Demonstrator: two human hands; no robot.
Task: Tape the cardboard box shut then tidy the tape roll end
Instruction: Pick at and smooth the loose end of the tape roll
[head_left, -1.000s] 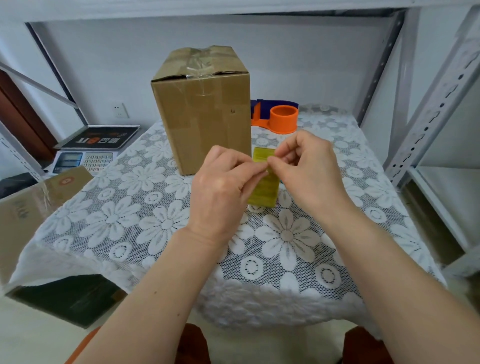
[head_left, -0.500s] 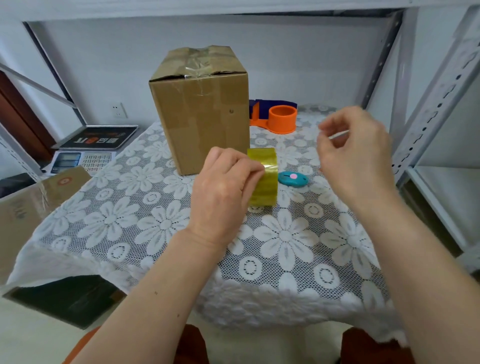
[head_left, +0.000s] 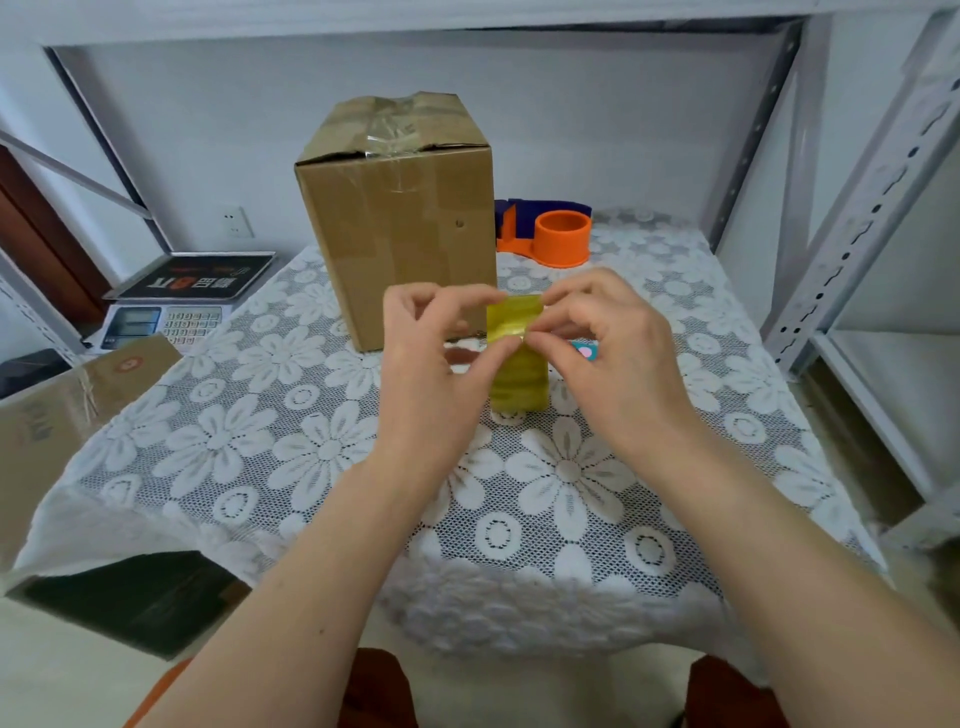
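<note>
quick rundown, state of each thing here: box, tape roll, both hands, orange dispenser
cardboard box: upright on the table, top flaps taped, a small gap at the front edge
tape roll: on edge, held between both hands
left hand: gripping the roll
right hand: fingertips pinching the roll's top
orange dispenser: unused, behind the box

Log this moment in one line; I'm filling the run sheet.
box: taped | tape roll: held, both hands | left hand | right hand | stage: tidying end

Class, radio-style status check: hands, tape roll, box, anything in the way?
Left hand and right hand both pinching the tape roll near its top. Box behind it, top taped. Nothing blocking the hands.
</note>
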